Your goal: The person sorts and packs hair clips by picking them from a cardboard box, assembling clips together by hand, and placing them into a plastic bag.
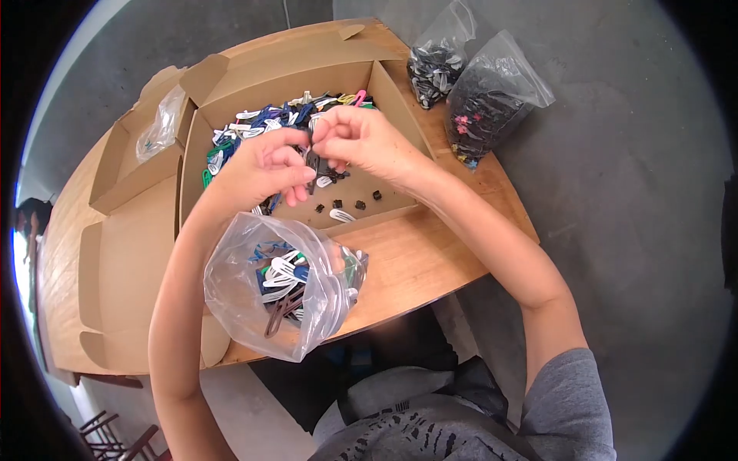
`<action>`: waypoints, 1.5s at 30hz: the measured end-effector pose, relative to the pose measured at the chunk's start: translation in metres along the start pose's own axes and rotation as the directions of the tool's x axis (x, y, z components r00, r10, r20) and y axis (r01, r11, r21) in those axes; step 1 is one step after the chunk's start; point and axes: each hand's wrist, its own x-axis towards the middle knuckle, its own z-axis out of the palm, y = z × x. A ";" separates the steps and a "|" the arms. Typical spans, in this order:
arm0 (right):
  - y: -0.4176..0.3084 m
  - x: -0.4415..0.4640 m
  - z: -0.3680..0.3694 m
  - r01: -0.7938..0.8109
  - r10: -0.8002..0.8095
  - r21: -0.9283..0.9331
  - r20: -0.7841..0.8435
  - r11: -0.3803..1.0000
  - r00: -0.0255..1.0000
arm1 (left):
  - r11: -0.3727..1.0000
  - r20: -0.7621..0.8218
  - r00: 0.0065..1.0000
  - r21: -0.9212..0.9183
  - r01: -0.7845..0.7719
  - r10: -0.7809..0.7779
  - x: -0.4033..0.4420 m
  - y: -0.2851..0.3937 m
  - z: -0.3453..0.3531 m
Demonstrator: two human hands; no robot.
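Observation:
My right hand (357, 142) is closed in a pinch on a dark hair clip (312, 163) above the cardboard box (400, 115). Facing it, my left hand (269, 165) has its thumb and fingers curled around the same clip; the exact contact is partly hidden. Below both hands lies a pile of snap hair clips (265, 119), mostly white and blue with some black, green, yellow and pink. Close to my left wrist, an open clear plastic bag (242, 246) holds more snap clips (284, 273) in white, blue, green and brown.
Several small black pieces (360, 205) and a white clip (342, 216) lie on the box floor. Two clear bags, one of black and white clips (437, 73) and one of dark pieces (488, 115), stand at right. A smaller cardboard box (115, 173) holds a crumpled bag (161, 127).

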 end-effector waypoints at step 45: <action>-0.063 -0.099 0.059 0.277 -0.287 -0.828 0.147 0.488 0.947 | 0.937 -0.625 0.747 -0.066 -0.342 0.228 -0.158 -0.036 0.043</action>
